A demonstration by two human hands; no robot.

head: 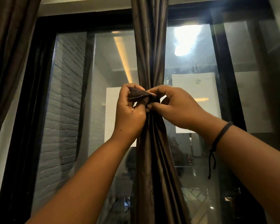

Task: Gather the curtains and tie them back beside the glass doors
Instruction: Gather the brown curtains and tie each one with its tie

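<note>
Both hands, left hand (129, 110) and right hand (176, 105), pinch the tieback strip (140, 94) ends around the gathered curtain (152, 143) before the glass doors (192, 70). Step judged: fastening. Next move requires cinching and securing ends.

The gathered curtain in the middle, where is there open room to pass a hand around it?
Open gaps lie on both sides of the gathered curtain: left, toward the black door frame; right, toward the frame post, above and below the forearms. It is crowded at the waist, where left hand and right hand pinch the tie-back.
</note>
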